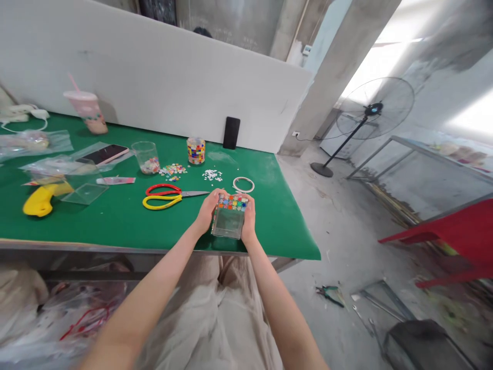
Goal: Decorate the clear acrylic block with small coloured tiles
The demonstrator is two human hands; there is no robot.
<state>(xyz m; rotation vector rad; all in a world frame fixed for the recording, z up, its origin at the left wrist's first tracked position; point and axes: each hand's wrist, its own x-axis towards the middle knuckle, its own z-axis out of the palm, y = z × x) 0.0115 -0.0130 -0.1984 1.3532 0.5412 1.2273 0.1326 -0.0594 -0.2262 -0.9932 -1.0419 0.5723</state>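
Note:
A clear plastic box (228, 224) with rows of small coloured mosaic tiles along its far end is held between my two hands, just above the table's front edge. My left hand (208, 208) grips its left side, and my right hand (249, 218) grips the right side. Beyond the box lie a white ring (243, 185) and a scatter of white tiles (212, 175). Red-and-yellow-handled scissors (165, 197) rest left of my left hand, blades pointing toward it. Mixed coloured tiles (173, 170) are heaped beside a clear cup (145, 158) with more tiles inside.
A mosaic-covered jar (196, 151) and a black phone-like slab (231, 133) stand at the back of the green table (277, 205). Farther left are a pink drink cup (88, 110), a phone (103, 154), a yellow tape dispenser (40, 199) and plastic bags. Pliers (330, 295) lie on the floor.

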